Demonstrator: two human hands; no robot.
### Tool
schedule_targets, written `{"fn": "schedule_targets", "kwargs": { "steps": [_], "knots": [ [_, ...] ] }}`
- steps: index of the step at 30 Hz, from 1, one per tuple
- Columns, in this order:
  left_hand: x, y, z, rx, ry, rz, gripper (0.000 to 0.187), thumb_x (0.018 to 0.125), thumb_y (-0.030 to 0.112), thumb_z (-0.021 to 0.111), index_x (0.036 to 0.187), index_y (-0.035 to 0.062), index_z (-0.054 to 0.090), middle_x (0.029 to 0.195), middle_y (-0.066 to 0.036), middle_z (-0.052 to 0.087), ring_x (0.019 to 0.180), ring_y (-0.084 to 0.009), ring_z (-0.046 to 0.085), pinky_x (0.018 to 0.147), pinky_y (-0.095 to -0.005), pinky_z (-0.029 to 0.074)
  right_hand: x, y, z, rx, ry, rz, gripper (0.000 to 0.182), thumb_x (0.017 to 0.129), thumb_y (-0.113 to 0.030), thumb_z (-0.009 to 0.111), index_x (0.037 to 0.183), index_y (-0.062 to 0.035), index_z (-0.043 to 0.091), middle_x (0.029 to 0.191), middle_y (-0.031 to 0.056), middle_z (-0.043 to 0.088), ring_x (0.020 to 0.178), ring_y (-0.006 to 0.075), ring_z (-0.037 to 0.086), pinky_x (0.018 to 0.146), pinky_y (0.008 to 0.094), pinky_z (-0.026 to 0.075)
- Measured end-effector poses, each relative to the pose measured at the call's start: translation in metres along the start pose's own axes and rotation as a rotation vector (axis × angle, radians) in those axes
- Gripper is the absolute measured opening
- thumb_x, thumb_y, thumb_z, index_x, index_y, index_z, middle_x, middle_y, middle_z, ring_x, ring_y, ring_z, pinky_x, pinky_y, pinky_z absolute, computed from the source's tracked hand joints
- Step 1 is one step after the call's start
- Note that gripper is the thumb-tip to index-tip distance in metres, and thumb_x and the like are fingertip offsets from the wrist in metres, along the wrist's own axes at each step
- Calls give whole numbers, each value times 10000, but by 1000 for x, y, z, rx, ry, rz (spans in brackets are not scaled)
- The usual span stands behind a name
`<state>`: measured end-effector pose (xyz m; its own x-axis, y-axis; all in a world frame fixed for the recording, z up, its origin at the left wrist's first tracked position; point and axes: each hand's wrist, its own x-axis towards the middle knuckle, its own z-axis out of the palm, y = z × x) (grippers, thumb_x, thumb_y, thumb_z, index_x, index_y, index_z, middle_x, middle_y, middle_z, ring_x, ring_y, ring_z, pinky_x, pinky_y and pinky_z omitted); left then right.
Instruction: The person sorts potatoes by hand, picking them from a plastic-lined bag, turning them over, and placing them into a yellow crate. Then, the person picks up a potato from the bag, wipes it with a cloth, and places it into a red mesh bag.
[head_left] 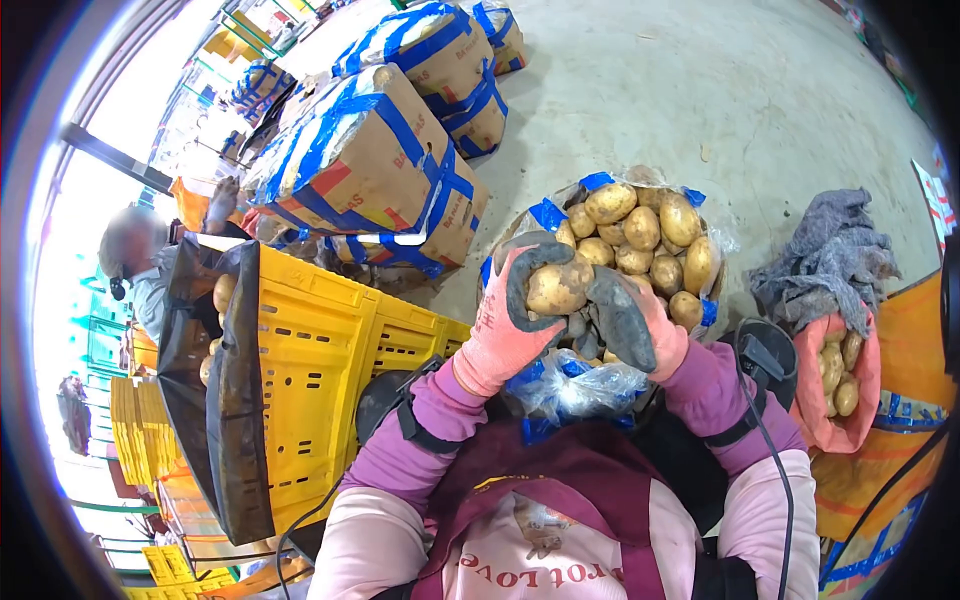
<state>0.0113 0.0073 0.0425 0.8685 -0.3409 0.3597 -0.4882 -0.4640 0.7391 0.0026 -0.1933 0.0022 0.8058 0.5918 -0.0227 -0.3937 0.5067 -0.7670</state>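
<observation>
A potato [558, 288] with dirt-marked skin is held up over a plastic-lined box. My left hand [508, 315], in a pink glove with a dark grey coating, wraps its fingers and thumb around the potato's left side. From the other side my right hand [638, 325], gloved the same way, presses its bent fingers against the right end of that potato; its fingertips are partly hidden. Many more potatoes [642, 228] fill the box below and behind my hands. Crumpled clear plastic [575, 388] and blue tape [549, 214] line its rim.
At my left stands a yellow crate [310, 350] with a black liner and potatoes inside. Taped cardboard boxes [365, 150] stand ahead. A red sack of potatoes [850, 400] lies right, under grey cloth [828, 260]. Another person [140, 270] is at the far left.
</observation>
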Motion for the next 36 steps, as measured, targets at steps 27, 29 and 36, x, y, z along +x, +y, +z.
{"fn": "schedule_targets", "kwargs": {
  "steps": [27,29,36],
  "knots": [
    [0,13,-10,203,-120,146,821,645,182,838,1346,48,431,1380,-225,425,1269,-439,406,1065,-511,358,4,13,2,-248,103,-40,270,1004,-225,505,1138,6,537,833,77,634,550,152,601,492,279,502],
    [0,9,-11,222,-128,194,849,657,203,840,1374,59,408,1391,-241,398,1251,-454,399,1056,-525,359,3,7,3,-241,79,-16,277,1004,-236,511,1145,0,550,862,74,642,610,140,620,534,279,514],
    [3,5,-16,-30,18,71,739,687,142,839,1325,33,482,1253,-134,580,1198,-325,531,1044,-413,401,-2,-6,0,28,-112,37,338,1002,-281,536,1186,-1,575,988,93,667,838,160,658,654,288,555]
  ]
}}
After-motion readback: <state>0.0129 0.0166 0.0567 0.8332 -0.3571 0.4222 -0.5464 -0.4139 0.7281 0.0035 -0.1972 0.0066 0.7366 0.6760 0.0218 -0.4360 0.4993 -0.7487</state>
